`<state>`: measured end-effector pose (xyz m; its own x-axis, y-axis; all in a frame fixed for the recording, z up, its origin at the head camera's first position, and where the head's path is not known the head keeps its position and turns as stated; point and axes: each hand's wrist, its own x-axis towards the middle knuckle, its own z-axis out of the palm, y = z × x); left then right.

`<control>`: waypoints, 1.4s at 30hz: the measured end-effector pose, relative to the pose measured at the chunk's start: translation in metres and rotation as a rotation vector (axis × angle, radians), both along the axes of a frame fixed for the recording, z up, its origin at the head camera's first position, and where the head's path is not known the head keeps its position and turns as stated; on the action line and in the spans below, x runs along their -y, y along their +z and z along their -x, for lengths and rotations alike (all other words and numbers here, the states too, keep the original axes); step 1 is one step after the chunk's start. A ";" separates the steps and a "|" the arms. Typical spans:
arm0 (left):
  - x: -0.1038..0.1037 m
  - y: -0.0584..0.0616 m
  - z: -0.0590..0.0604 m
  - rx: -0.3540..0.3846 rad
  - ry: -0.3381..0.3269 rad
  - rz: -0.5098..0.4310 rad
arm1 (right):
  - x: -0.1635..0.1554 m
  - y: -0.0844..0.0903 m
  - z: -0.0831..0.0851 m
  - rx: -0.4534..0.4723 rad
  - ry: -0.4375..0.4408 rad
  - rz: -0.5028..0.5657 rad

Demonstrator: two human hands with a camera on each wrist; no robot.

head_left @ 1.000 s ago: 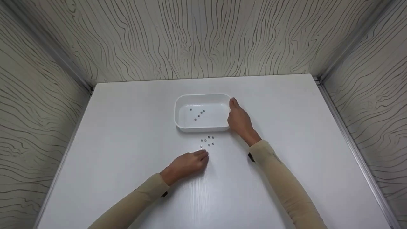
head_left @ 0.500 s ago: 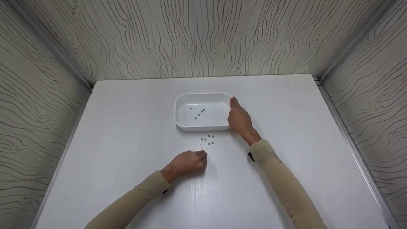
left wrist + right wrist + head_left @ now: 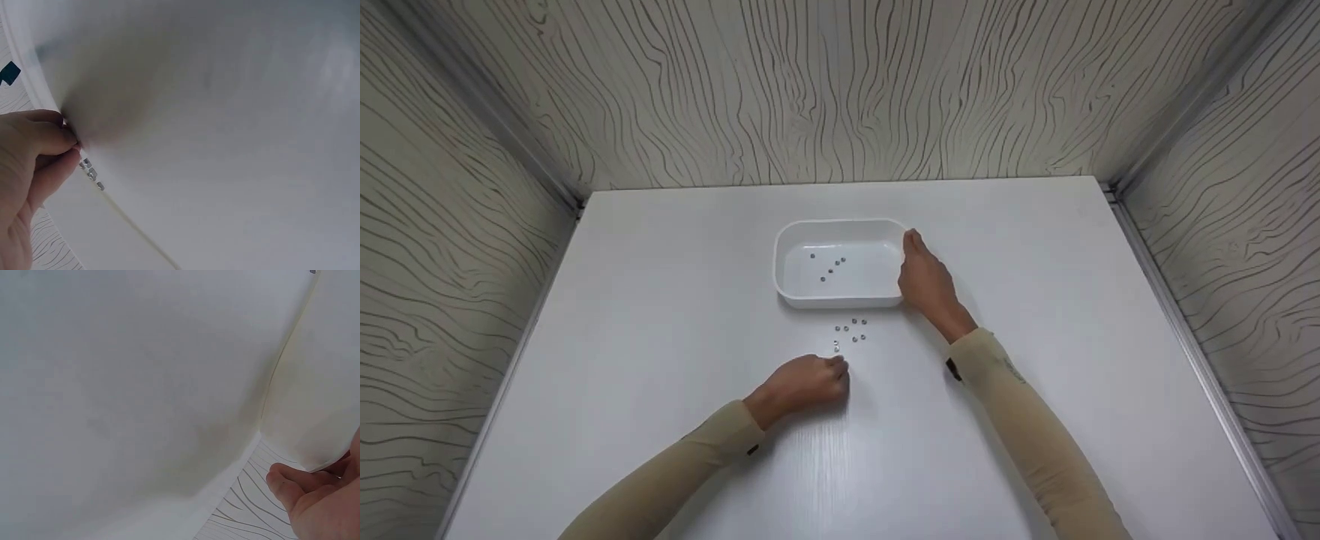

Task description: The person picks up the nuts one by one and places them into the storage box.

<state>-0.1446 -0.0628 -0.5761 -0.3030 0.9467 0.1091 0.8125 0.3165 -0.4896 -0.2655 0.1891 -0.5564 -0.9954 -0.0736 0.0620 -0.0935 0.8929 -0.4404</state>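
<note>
White plastic tray (image 3: 791,259) sits mid-table (image 3: 660,315), the right hand (image 3: 926,281) holding its right wall. The left hand (image 3: 802,384), fingers curled in a pinching grip, rests just below loose small beads (image 3: 849,332); whether it holds one, I cannot tell.

A white tray (image 3: 780,262) sits on a white table (image 3: 660,300); small silver beads (image 3: 851,332) lie near it; beige sleeves (image 3: 1035,427); far walls (image 3: 840,90) show dark wavy grain.
</note>
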 end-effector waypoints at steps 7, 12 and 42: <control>-0.001 0.003 0.000 -0.005 -0.007 0.003 | 0.000 -0.001 -0.001 -0.005 0.006 0.011; -0.002 0.004 0.002 -0.061 -0.028 0.025 | -0.001 -0.001 -0.001 -0.012 0.008 0.023; 0.007 0.022 0.014 -0.194 -0.030 -0.062 | -0.001 0.000 -0.001 0.013 0.000 0.015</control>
